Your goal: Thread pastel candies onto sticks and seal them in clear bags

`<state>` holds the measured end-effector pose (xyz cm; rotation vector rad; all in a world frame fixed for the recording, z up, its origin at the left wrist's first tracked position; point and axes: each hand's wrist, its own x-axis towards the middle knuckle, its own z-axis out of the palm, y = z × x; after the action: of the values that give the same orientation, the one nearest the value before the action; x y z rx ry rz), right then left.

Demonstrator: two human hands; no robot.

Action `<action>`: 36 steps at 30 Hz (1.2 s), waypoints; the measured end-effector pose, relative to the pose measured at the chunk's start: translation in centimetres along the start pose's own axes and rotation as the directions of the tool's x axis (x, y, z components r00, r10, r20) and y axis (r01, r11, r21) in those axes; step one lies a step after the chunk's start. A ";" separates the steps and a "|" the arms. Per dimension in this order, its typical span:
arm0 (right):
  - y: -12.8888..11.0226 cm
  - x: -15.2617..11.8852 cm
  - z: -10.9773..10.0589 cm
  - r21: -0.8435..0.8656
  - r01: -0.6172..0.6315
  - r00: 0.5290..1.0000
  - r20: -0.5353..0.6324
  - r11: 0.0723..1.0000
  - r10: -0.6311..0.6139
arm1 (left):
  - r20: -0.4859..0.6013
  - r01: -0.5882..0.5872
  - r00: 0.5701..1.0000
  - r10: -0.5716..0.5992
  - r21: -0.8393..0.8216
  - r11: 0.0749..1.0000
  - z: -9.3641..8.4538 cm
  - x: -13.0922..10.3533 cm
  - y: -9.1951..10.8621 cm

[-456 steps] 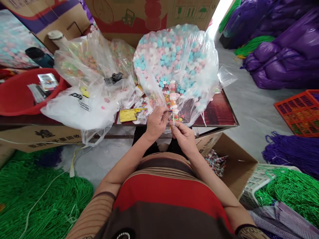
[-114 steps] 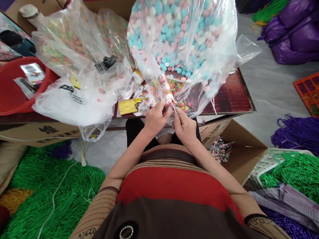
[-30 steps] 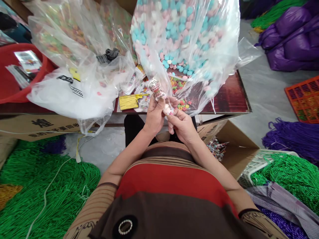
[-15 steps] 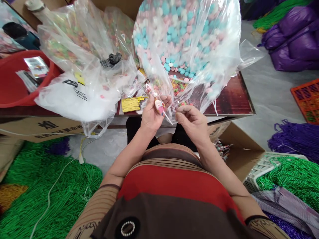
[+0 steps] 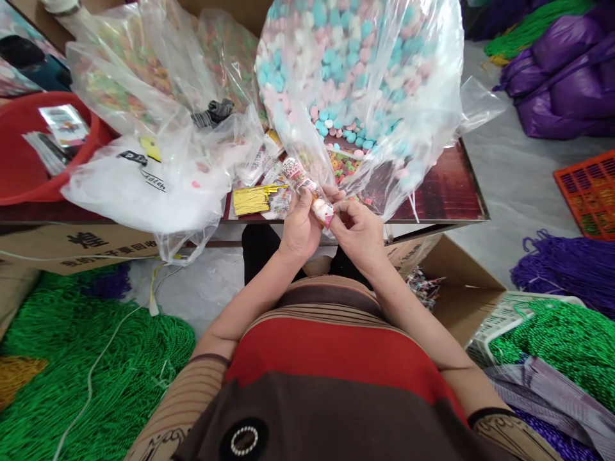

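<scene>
A slim clear candy packet (image 5: 295,173) with printed patterns lies tilted over the table's front edge, colourful sweets showing at its lower end. My left hand (image 5: 302,225) is closed around its middle. At the lower end, the fingers of my right hand (image 5: 360,232) are pinched together on the packet; they hide the white stick that showed there. Just left of my left hand is a bundle of yellow twist ties (image 5: 250,200), beside small printed wrappers (image 5: 278,203). Ring-shaped sweets (image 5: 343,165) lie in clear plastic beyond my hands.
A large clear bag of pastel sweets (image 5: 355,64) stands on the dark red table (image 5: 454,182). To the left are more sweet bags (image 5: 129,70) and a red basin (image 5: 14,153). A cardboard box (image 5: 464,301) sits below right, and green cords (image 5: 120,371) cover the floor at left.
My right hand has moved left onto the packet's lower end, covering the stick. The packet and my left hand have shifted slightly to the right.
</scene>
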<state>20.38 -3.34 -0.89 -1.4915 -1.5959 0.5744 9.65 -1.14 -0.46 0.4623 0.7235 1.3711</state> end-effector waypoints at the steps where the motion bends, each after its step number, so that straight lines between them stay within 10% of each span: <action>1: 0.1 0.0 0.1 0.000 -0.008 1.000 -0.021 1.000 0.008 | 0.010 -0.014 1.000 0.014 -0.014 1.000 0.0 -0.1 -0.1; 13: 0.1 -0.9 -0.6 0.335 -0.101 0.991 -0.048 0.937 0.124 | -0.180 0.125 0.971 -0.154 -0.160 0.979 -0.9 1.9 0.8; 29: 1.2 -0.3 0.4 -0.240 0.088 0.985 -0.122 0.967 -0.120 | -0.024 -0.004 1.000 0.002 -0.073 0.997 -0.3 0.0 -0.7; 36: 1.9 -0.5 -0.2 -0.115 0.058 0.972 -0.219 0.992 -0.083 | -0.099 0.100 0.989 -0.109 -0.095 0.990 -0.5 0.8 -1.0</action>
<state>21.56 -3.54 -2.41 -1.5141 -1.5163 0.2721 10.06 -0.52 -1.62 0.2795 0.7568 1.3303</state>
